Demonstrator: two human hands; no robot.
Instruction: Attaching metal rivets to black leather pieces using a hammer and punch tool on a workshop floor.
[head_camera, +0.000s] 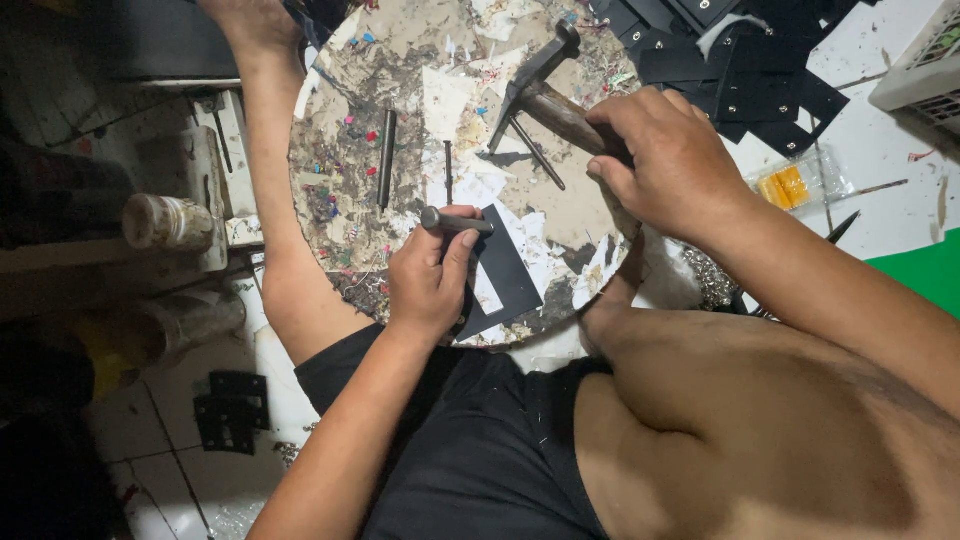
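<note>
Gripping a metal punch (455, 221) over the black sheet (503, 272), the left hand (428, 285) holds it; the right hand (668, 160), clenched on the hammer (535, 85), sits up and right.

The person is wearing black shorts (480, 450) of a plain, matte cloth, dusted here and there with tiny pale specks, and the fabric is bunching in soft folds across the lap. Both forearms are showing bare, with no sleeve, watch, band or glove on either, and the legs are showing bare from the hems of the shorts down. The left hand (430, 285) and the right hand (670, 165) are wearing no rings, and the fingers (455, 262) are showing short, trimmed nails.
</note>
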